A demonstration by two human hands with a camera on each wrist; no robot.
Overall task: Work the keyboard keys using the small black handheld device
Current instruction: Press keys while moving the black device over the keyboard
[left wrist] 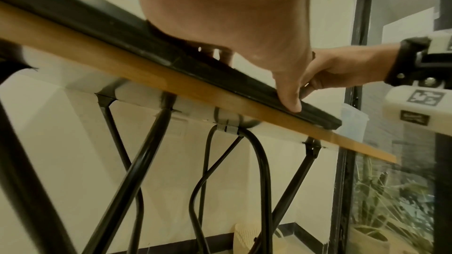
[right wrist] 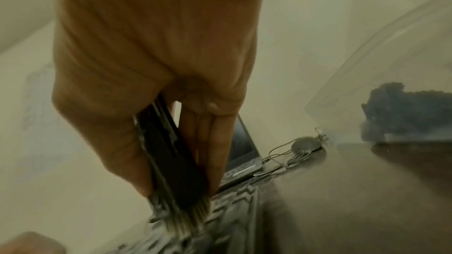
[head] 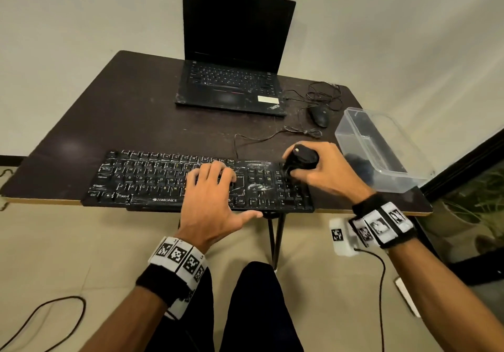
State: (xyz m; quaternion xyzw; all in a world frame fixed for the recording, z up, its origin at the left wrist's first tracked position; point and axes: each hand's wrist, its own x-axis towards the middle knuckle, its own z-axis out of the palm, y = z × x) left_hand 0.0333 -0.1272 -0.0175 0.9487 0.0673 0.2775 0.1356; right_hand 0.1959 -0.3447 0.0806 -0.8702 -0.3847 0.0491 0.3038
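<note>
Head view: left hand [head: 211, 196] flat, fingers spread on the keyboard [head: 152, 179]; right hand [head: 324, 170] gripping the black device [head: 301, 160] over the number pad. Left wrist view: thumb on the keyboard's front edge. Right wrist view: device's bristled tip [right wrist: 186, 217] touching keys.

I was sat at a scuffed dark folding table [head: 136, 106] on black metal legs [left wrist: 137, 161], plain cream walls [head: 81, 10], beige tiled floor [head: 68, 242], dark-framed glass door [left wrist: 391, 45] to my right.
</note>
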